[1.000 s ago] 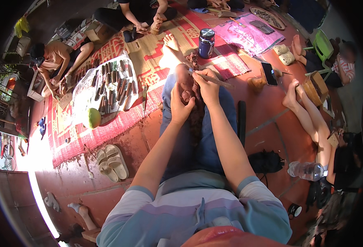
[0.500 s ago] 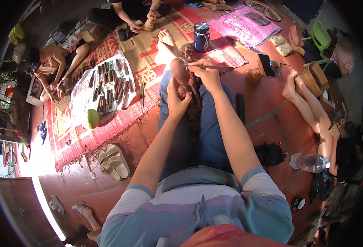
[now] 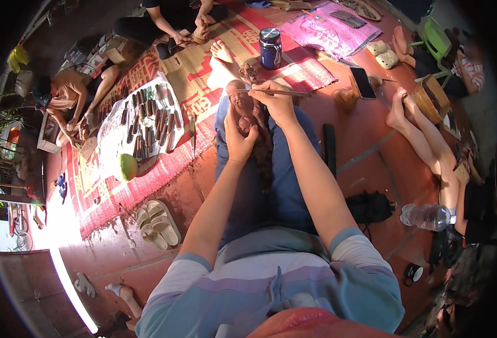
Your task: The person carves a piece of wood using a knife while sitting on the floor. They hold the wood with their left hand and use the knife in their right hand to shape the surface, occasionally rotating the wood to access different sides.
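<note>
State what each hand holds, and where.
Left hand cups the carved wooden figure from beneath; right hand pinches a thin carving tool mid-shaft.

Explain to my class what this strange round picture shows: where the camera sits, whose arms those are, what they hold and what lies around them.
The camera sits on a person's head and looks down, so the wide lens bends everything toward the rim. The two forearms coming up from the lower edge belong to that person, who sits on the floor with legs stretched out. The left hand steadies a brown carved wooden figure resting on the knee. The right hand holds a thin carving tool against it. On the patterned mat lie a white cloth with rows of chisels, a green round fruit and a dark blue jar. A pair of sandals and a plastic bottle lie on the red floor. Other people sit nearby.
</note>
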Demonstrator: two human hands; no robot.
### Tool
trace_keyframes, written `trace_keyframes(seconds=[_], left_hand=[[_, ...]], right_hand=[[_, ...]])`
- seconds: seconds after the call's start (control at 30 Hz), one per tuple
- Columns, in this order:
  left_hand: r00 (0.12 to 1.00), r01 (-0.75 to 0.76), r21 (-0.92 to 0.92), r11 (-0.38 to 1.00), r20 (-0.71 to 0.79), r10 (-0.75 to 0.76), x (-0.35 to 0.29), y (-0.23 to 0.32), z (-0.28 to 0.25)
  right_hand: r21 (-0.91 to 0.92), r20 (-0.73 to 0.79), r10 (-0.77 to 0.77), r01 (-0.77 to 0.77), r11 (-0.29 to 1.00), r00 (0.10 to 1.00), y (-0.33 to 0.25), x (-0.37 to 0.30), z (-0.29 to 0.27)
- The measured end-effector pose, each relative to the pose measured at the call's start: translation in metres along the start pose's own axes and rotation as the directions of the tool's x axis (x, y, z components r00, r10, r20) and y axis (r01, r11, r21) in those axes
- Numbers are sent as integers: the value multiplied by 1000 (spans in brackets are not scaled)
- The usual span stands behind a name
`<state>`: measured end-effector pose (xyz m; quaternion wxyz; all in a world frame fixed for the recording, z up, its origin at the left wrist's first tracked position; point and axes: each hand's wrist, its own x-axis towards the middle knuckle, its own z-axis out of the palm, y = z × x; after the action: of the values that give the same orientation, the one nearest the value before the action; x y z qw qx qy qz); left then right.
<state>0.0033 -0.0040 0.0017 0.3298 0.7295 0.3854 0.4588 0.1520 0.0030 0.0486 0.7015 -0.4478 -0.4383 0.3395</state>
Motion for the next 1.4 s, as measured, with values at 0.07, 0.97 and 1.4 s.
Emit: trace_keyframes(seconds=[0.07,0.97,1.4], left_hand=[[1000,-4,2,1000,6,4,1,-2,2],[995,-59,50,997,-77,63,-2,2,0],[699,177,173,969,671,-247,-146,56,-30]], right_hand=[[195,-8,120,-116,974,993,4,1,-10],[364,-252,258,-156,918,932,-10,-9,-23],[256,-650,265,-122,959,712,21,-111,-132]])
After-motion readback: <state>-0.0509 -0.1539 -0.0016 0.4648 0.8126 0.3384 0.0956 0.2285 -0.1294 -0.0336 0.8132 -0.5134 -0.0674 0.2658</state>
